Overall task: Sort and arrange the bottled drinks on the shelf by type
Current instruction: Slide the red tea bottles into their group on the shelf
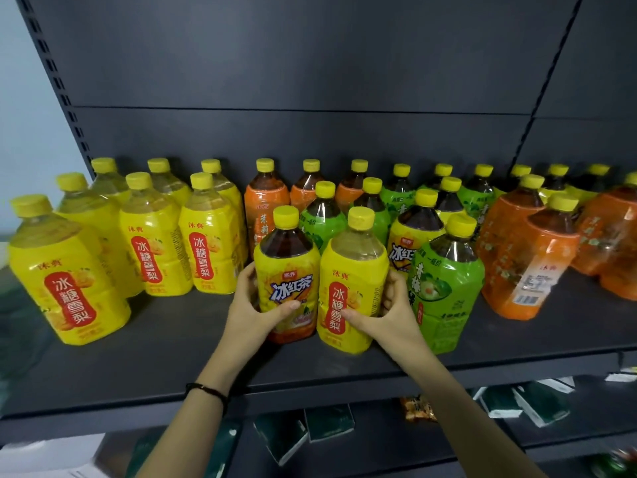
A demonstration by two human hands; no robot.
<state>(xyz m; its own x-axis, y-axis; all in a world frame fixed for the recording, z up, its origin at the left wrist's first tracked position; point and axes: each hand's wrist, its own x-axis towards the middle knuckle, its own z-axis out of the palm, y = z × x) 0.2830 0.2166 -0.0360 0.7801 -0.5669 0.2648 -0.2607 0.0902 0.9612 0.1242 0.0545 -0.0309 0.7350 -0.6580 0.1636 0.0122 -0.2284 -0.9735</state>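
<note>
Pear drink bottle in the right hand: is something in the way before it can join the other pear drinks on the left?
Yes. The iced tea bottle, held by the left hand, stands directly left of the pear drink bottle, between it and the pear drink group. Past that, nothing visible blocks the shelf front.
</note>
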